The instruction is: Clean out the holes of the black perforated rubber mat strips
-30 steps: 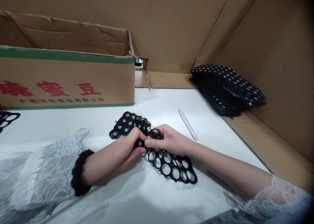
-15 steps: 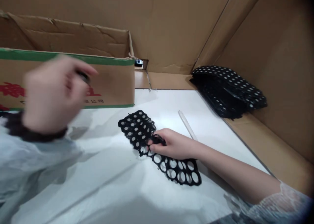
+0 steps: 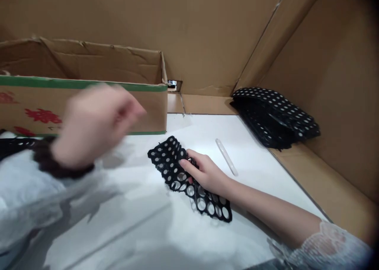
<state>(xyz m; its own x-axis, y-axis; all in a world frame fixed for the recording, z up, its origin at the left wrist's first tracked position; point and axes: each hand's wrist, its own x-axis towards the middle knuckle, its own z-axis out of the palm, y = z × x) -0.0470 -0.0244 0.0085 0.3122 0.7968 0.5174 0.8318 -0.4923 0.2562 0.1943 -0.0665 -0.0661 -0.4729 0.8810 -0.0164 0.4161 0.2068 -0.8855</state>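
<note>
Left hand (image 3: 96, 124) is off the perforated sheet (image 3: 168, 159) now, blurred before the carton (image 3: 154, 109); fingers look curled, can't tell if holding. Dark bit it had half a second ago no longer shows. Sheet's mid-surface (image 3: 142, 230), pinched by right hand (image 3: 209, 173) alone.

A pale stick (image 3: 226, 157), perhaps a pen, lies on the white table (image 3: 204, 128); behind stands a cardboard wall (image 3: 207, 33) with an opening (image 3: 178, 87).
</note>
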